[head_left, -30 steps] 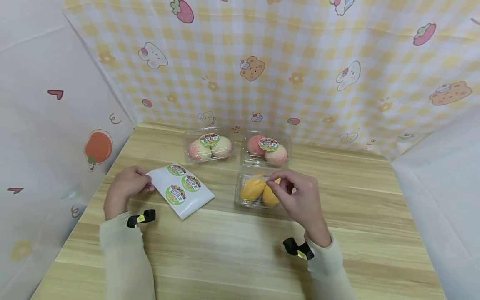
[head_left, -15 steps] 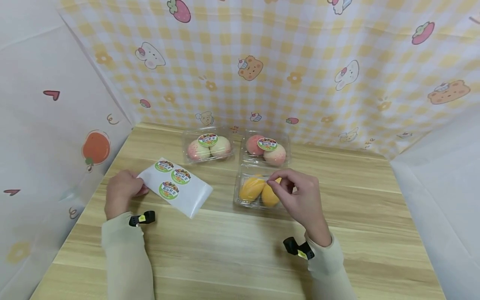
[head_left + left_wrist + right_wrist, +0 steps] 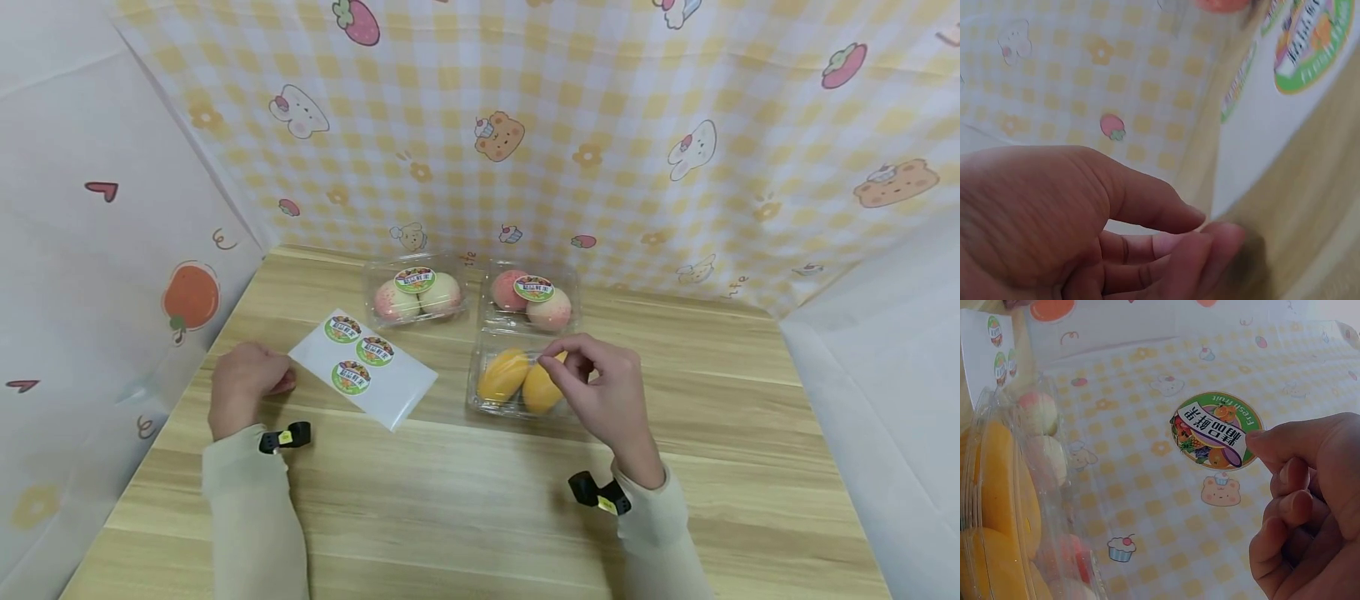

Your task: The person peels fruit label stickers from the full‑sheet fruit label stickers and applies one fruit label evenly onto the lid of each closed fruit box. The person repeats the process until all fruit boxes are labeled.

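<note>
Between thumb and index finger, my right hand (image 3: 603,392) pinches the edge of a round fruit-label sticker (image 3: 1210,449), whose printed face shows in the right wrist view. In the head view that hand is over a clear plastic box (image 3: 476,402) with two yellow mangoes (image 3: 504,377), partly covering one. At left, my left hand (image 3: 247,382) is near the corner of a white sticker sheet (image 3: 397,390); its fingers are loosely curled, thumb and fingertips close together. Three round stickers (image 3: 351,377) show on the sheet, which lies apart from the fingers in the head view.
Behind the mango box stands a clear box of peaches (image 3: 550,310) with a label on its lid. Another labelled box of peaches (image 3: 396,302) is to its left. A checked cloth (image 3: 600,125) hangs behind the wooden table (image 3: 465,508).
The sticker sheet first moved left with my left hand, then shifted back right, away from its fingers. My right hand stays over the mango box and has barely moved.
</note>
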Tool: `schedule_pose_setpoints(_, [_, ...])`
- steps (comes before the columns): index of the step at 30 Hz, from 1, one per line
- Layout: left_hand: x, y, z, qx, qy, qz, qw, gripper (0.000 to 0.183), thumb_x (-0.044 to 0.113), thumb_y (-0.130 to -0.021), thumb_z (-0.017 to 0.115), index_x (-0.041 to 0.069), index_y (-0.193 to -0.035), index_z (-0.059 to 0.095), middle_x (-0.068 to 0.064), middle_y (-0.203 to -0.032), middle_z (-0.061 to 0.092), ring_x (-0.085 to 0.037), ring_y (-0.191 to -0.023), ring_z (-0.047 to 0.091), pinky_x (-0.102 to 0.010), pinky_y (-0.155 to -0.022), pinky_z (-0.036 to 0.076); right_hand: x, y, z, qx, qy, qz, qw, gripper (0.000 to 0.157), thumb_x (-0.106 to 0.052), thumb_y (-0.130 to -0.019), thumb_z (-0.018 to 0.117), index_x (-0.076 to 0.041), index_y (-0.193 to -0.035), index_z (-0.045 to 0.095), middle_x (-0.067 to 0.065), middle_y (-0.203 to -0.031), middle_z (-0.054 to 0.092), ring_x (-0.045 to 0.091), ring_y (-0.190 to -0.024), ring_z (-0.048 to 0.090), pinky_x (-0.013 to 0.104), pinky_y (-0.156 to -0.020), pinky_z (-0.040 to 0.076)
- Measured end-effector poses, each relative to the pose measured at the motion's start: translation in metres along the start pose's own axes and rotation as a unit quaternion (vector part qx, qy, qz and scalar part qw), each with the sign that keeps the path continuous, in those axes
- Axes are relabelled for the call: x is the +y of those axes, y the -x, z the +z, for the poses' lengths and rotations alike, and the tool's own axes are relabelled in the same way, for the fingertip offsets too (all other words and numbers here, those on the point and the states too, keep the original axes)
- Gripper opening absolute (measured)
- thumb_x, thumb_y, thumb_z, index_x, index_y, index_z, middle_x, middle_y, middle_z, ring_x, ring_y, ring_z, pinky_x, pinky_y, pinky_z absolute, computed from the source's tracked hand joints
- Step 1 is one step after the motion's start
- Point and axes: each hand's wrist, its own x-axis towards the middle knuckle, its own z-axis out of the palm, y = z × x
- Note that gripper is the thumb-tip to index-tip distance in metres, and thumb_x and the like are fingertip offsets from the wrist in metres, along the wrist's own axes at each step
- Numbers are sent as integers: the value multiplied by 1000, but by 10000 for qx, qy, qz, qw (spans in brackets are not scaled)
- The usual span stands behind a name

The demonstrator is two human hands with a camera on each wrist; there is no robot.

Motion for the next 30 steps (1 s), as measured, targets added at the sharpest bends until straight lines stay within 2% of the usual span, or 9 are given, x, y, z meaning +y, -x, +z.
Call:
schedule_pose_setpoints(3, [11, 3, 1, 137, -59, 232, 9996, 27, 18, -100, 57, 0, -89, 74, -9, -75, 72, -30, -78, 63, -40, -69, 44, 2, 0, -1, 34, 6, 60, 10000, 18, 10, -89, 84, -6, -94, 78, -7, -63, 56, 9, -53, 46, 20, -53, 39])
schedule_pose_setpoints(8, [43, 9, 10, 366, -30, 847, 9957, 35, 25, -105, 59, -6, -117, 68, -20, -98, 75, -36, -90, 66, -40, -70, 47, 6, 1, -1, 92, -47, 282, 9995, 15, 8, -92, 82, -6, -93, 77, -7, -64, 56, 10, -54, 46, 20, -53, 40])
schedule_pose_setpoints(11, [66, 16, 19, 502, 53, 1332, 9898, 36, 29, -107, 60, -4, -119, 69, -20, -100, 76, -34, -88, 71, -39, -68, 48, 6, 2, -1, 106, -96, 378, 9992, 14, 7, -93, 81, -6, -93, 77, -6, -64, 56, 11, -54, 47, 20, -54, 40])
schedule_pose_setpoints(14, [89, 28, 29, 671, 228, 1974, 9777, 29, 25, -106, 63, -1, -114, 73, -16, -96, 76, -31, -84, 71, -40, -69, 50, 5, 2, -1, 95, -139, 436, 9989, 14, 7, -93, 80, -6, -93, 76, -6, -65, 56, 11, -54, 47, 20, -54, 40])
schedule_pose_setpoints(16, [104, 36, 36, 741, 394, 2489, 9649, 23, 22, -105, 65, 1, -110, 75, -12, -93, 76, -29, -82, 71, -41, -70, 51, 5, 2, 0, 89, -149, 474, 9987, 13, 7, -94, 80, -6, -93, 76, -6, -65, 56, 11, -55, 47, 20, -54, 40])
schedule_pose_setpoints(18, [117, 42, 45, 776, 568, 3058, 9472, 17, 16, -103, 68, 2, -106, 77, -10, -92, 76, -28, -82, 71, -42, -74, 54, 5, 2, 0, 78, -151, 514, 9985, 13, 6, -94, 80, -6, -93, 76, -6, -65, 56, 11, -55, 47, 20, -54, 40])
schedule_pose_setpoints(22, [140, 57, 66, 499, 1034, 3906, 9134, 11, 10, -104, 71, 3, -109, 78, -7, -96, 78, -25, -89, 74, -43, -80, 62, 5, 2, 0, 30, -215, 537, 9983, 14, 6, -94, 79, -7, -92, 76, -6, -65, 56, 11, -54, 47, 20, -53, 40])
schedule_pose_setpoints(26, [161, 76, 86, 89, 1481, 4453, 8830, 17, 11, -105, 71, 3, -119, 78, -7, -110, 78, -23, -98, 74, -39, -83, 64, 6, 2, 1, -50, -309, 488, 9983, 17, 8, -93, 79, -8, -92, 76, -6, -64, 55, 11, -53, 45, 21, -52, 39])
schedule_pose_setpoints(30, [175, 87, 109, -108, 1658, 4961, 8522, 22, 13, -103, 77, 4, -123, 76, -6, -117, 76, -22, -106, 72, -39, -87, 64, 7, 2, 3, -184, -355, 449, 9982, 17, 9, -92, 79, -8, -91, 76, -7, -65, 55, 10, -53, 44, 21, -51, 37])
